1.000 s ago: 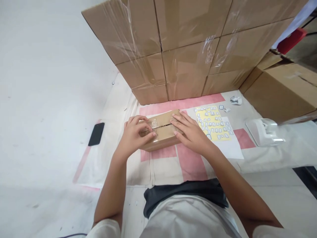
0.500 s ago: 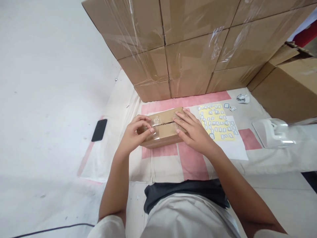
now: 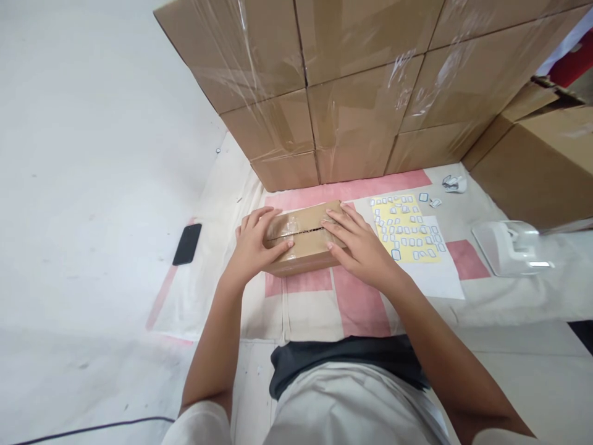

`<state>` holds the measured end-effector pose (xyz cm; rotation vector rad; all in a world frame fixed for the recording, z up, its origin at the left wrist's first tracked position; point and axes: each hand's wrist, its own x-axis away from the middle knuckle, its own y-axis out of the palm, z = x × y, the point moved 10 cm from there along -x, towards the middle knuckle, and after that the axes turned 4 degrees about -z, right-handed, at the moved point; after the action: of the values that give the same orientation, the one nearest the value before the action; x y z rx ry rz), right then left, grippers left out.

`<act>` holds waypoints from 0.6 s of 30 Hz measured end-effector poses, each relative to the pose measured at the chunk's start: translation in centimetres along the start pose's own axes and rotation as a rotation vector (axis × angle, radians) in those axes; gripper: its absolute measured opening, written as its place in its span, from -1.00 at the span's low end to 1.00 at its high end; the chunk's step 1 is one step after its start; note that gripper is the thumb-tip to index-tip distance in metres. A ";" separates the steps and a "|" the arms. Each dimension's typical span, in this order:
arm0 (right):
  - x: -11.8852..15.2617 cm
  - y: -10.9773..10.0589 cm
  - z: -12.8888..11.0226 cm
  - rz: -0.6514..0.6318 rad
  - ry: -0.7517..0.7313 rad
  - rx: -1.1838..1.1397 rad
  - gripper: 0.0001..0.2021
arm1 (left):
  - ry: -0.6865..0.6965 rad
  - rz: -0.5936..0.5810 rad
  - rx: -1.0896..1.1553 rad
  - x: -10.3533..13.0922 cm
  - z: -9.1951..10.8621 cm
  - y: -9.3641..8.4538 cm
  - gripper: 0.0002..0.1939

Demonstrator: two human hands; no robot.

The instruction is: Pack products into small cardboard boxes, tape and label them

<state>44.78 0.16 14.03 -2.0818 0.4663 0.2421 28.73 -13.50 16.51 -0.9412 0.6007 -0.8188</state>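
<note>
A small cardboard box (image 3: pixel 303 247) with clear tape across its top lies on the cloth-covered table, a narrow dark gap running along its top seam. My left hand (image 3: pixel 257 244) grips the box's left end, thumb on the top near the front edge and fingers round the far side. Around the right end rests my right hand (image 3: pixel 352 244), its fingers spread over the top and the right edge. To its right is a yellow sheet (image 3: pixel 399 217) bearing many small outlined stickers, over a white paper (image 3: pixel 445 281).
Large taped cartons (image 3: pixel 361 111) are stacked behind the box. At the right stand an open carton (image 3: pixel 523 167) and a white tape dispenser (image 3: pixel 504 247). A black phone (image 3: pixel 187 244) lies at left. Crumpled scraps (image 3: pixel 454 183) sit beyond the yellow sheet.
My left hand has opened from a pinch at the tape into a wider grip round the box's left end. My right hand and the box have hardly moved.
</note>
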 end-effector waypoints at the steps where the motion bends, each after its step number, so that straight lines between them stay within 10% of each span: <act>1: 0.0 0.0 -0.1 0.002 -0.005 0.004 -0.57 | -0.020 -0.003 -0.002 -0.1 -0.4 0.1 -0.34; 14: -0.3 0.4 -0.3 0.031 -0.003 -0.129 -0.60 | -0.063 -0.031 0.163 -2.2 -2.3 2.0 -0.70; 18: 1.9 -0.8 1.8 0.112 0.037 -0.309 -0.53 | 0.049 0.250 0.155 -0.8 -1.8 -1.4 -0.72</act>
<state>46.84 1.61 13.04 -2.3668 0.5997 0.3606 26.43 -14.15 16.95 -0.6901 0.6726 -0.6559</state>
